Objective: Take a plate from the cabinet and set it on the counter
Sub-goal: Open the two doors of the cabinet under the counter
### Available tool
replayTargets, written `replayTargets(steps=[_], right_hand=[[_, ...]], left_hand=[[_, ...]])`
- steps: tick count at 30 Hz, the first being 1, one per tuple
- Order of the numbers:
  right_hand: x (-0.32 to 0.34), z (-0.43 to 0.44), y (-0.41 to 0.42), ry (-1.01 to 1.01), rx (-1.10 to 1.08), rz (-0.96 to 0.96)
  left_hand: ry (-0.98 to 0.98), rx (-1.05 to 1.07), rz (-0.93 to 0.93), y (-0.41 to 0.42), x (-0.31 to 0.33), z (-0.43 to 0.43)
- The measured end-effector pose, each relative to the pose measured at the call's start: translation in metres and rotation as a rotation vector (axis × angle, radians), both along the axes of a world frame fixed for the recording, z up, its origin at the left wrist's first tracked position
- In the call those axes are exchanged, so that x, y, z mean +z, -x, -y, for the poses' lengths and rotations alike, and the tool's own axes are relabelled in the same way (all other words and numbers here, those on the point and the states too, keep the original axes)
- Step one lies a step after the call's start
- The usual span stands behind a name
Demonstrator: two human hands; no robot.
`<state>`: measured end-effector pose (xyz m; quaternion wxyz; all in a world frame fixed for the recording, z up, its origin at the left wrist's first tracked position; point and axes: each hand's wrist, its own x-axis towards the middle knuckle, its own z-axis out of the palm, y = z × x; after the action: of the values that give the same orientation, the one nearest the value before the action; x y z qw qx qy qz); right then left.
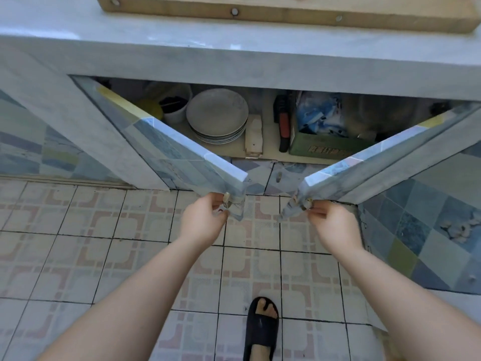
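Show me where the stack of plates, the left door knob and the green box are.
stack of plates (pixel 217 112), head view, face of the top plate
left door knob (pixel 227 197), head view, knob tip
green box (pixel 325 149), head view, front wall

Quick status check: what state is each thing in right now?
left door: partly open, knob pinched
right door: partly open, knob pinched
left hand: fingers closed on the left knob
right hand: fingers closed on the right knob
plates: stacked in the cabinet, untouched
counter: no plate on it
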<state>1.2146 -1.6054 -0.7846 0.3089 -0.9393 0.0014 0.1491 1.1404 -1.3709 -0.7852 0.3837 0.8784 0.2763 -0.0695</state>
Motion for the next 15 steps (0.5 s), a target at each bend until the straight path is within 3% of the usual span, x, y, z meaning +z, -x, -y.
replayTargets(steps=[15], right_hand=[[-0.013,0.088,0.073,0.118,-0.279,0.107]], left_hand=[[-0.155,0.325,0.086,0.121,-0.013,-0.042]])
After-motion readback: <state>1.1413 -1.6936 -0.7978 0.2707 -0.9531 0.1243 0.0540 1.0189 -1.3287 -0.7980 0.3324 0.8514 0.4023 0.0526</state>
